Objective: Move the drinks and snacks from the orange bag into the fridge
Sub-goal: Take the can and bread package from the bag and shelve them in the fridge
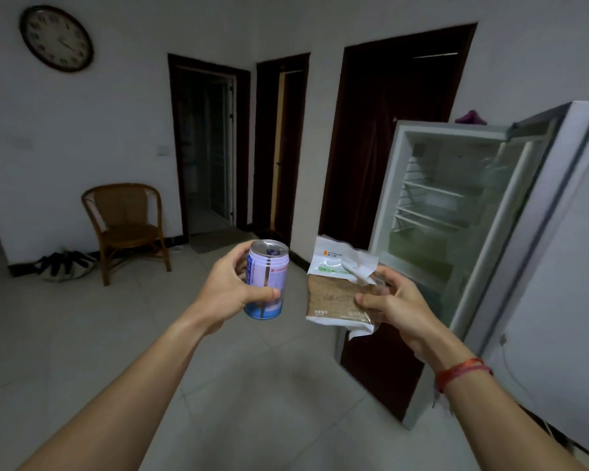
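Left hand (230,294), right hand (393,305), seemingly curled.

The can (267,278) sits centre frame, the snack packet (340,290) just to its right. The open fridge (456,212) stands right of both. A chair (125,226) is at left, below a clock (56,38).

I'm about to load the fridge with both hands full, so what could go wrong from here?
The right hand pinches the white-and-clear plastic snack packet only near one edge, so it may slip. The left hand grips the blue-and-white metal drink can; stood on the open white fridge's wire shelves, it might tip. With neither hand free, nothing steadies the door if it swings.
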Motion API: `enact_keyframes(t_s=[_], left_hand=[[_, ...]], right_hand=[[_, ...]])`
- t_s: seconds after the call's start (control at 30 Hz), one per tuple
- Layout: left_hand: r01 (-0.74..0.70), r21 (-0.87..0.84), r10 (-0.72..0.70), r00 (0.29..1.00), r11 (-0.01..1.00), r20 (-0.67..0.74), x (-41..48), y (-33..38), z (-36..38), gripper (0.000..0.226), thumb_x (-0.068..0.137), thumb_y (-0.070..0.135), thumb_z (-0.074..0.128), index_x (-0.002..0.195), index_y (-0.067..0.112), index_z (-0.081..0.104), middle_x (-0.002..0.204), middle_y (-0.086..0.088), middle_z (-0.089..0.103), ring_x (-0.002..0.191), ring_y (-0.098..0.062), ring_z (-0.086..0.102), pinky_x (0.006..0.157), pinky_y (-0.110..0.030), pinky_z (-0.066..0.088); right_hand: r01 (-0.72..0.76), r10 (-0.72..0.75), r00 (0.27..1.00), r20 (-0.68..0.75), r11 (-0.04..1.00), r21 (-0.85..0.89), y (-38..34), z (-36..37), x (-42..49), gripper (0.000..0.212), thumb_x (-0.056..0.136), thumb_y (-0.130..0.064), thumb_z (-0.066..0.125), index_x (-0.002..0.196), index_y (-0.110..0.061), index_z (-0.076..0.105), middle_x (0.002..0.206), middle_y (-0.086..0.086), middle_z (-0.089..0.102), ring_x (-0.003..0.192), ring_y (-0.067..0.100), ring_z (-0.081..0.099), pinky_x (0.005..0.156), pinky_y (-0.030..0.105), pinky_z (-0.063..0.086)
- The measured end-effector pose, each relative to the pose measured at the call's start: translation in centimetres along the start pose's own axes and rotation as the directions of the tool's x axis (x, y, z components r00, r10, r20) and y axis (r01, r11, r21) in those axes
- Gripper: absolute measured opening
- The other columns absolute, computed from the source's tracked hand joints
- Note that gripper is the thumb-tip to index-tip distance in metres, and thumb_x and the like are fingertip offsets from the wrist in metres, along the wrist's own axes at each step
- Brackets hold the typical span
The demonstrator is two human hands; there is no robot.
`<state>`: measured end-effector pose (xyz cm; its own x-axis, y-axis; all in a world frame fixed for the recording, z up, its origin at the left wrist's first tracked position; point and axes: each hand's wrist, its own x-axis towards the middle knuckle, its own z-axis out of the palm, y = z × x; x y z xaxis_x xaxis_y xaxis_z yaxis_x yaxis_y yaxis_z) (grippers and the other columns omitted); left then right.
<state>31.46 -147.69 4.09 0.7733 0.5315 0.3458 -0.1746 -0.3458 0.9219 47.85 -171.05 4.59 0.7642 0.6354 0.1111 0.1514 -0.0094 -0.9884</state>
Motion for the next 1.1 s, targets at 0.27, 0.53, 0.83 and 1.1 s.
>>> enact_keyframes(t_s=[0.27, 0.53, 0.83, 1.1], left_hand=[[0.046, -0.028, -0.046, 0.999, 0.999, -0.015, 12.9, -6.8, -1.0, 0.081, 0.058, -0.009, 0.087, 0.127, 0.02, 0.055, 0.111, 0.005, 0.071, 0.1, -0.011, 0.069, 0.086, -0.026, 0.057], [0.036, -0.026, -0.033, 0.994, 0.999, 0.099, 29.5, -13.4, -3.4, 0.081, 0.06, -0.007, 0.087, 0.129, 0.019, 0.053, 0.11, 0.006, 0.07, 0.098, -0.009, 0.07, 0.074, -0.022, 0.058], [0.022, -0.112, 0.009, 0.962, 0.994, 0.271, 44.7, -17.8, -0.6, 0.08, 0.059, -0.009, 0.087, 0.126, 0.019, 0.053, 0.108, 0.006, 0.071, 0.094, -0.006, 0.071, 0.07, -0.02, 0.057], [0.023, -0.168, 0.044, 0.923, 0.985, 0.382, 53.6, -21.7, 6.6, 0.079, 0.052, -0.001, 0.088, 0.12, 0.025, 0.058, 0.106, 0.0, 0.074, 0.096, -0.017, 0.072, 0.076, -0.027, 0.059]], right_hand=[[-0.003, 0.002, 1.0, 0.023, 1.0, 0.022, 2.5, 1.8, 13.6, 0.041, 0.085, 0.014, 0.067, 0.109, -0.019, 0.062, 0.055, -0.013, 0.064, 0.063, 0.003, 0.067, 0.075, 0.03, 0.056], [-0.032, 0.033, 0.995, -0.09, 0.999, 0.012, 4.5, 4.2, 28.9, 0.039, 0.084, 0.014, 0.068, 0.107, -0.017, 0.066, 0.072, -0.001, 0.071, 0.073, 0.015, 0.07, 0.072, 0.029, 0.06], [-0.041, 0.049, 0.965, -0.256, 0.999, 0.034, 5.4, 2.3, 41.0, 0.046, 0.082, 0.014, 0.071, 0.116, -0.016, 0.065, 0.089, 0.014, 0.072, 0.081, 0.027, 0.072, 0.072, 0.036, 0.062], [-0.06, 0.069, 0.906, -0.417, 0.998, 0.037, 8.3, -4.1, 46.8, 0.054, 0.079, 0.015, 0.073, 0.125, -0.012, 0.062, 0.097, 0.02, 0.074, 0.089, 0.037, 0.073, 0.088, 0.055, 0.058]])
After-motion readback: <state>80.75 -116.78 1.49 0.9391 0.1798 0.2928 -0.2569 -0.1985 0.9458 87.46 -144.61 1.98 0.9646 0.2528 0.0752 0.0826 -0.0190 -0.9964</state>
